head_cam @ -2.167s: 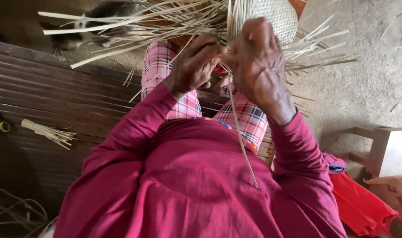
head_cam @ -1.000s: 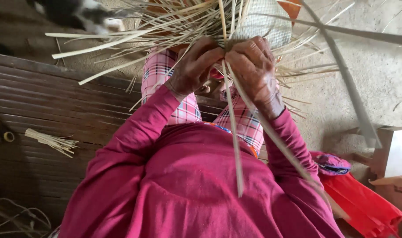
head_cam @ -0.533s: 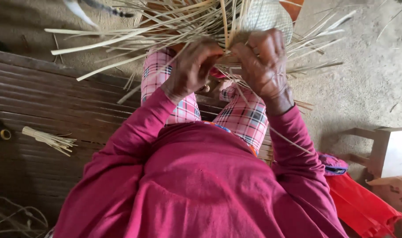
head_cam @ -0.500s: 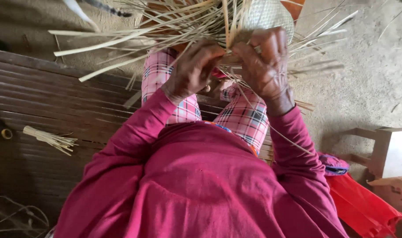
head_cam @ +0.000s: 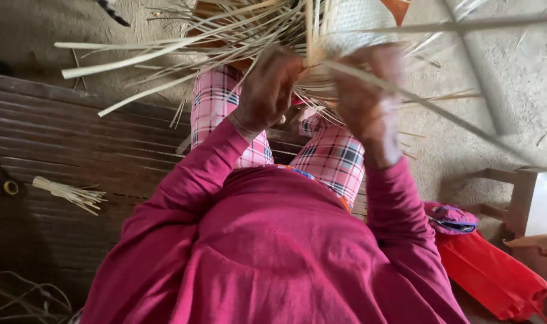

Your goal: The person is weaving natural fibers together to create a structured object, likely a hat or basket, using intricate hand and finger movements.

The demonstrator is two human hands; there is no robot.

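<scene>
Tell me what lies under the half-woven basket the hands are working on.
Under the woven basket show pink plaid trousers and loose strips fanning out. The left hand and right hand cover its near edge; the rest beneath is hidden.

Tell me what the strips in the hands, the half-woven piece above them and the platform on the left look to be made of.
Strips: probably split bamboo or cane, pale, matte, flat and stiff, fanning out straight.
Woven piece: seemingly the same material, finer, in a tight pale lattice.
Platform: looks like dark, worn wooden or bamboo slats laid side by side.
Both the left hand and the right hand grip the strips.
</scene>
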